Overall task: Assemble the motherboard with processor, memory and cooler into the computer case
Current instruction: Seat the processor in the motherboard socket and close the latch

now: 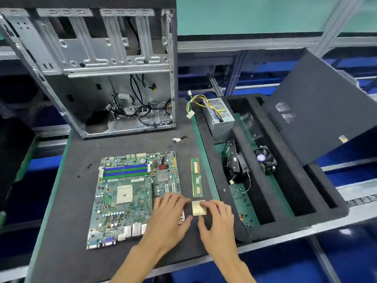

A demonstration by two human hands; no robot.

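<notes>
The green motherboard [130, 193] lies flat on the black foam mat [77, 201], its white processor socket [124, 194] bare and its blue and green memory slots [126, 170] unfilled. Just right of the board lies the square processor [197, 209], gold side up. My right hand [217, 219] pinches it, fingers over its right corner and thumb at its near edge. My left hand [169, 217] rests flat on the board's right edge, fingertips at the processor's left side. A memory stick [196, 177] lies beyond the processor. The open computer case [102, 78] stands behind. The cooler [265, 160] sits in the foam tray.
A foam tray [285, 180] with long slots stands on the right, holding a silver power supply [219, 117] with yellow cables, a black bracket part [232, 162] and small screws. The case's black side panel [318, 111] leans over the tray. Loose cables hang inside the case.
</notes>
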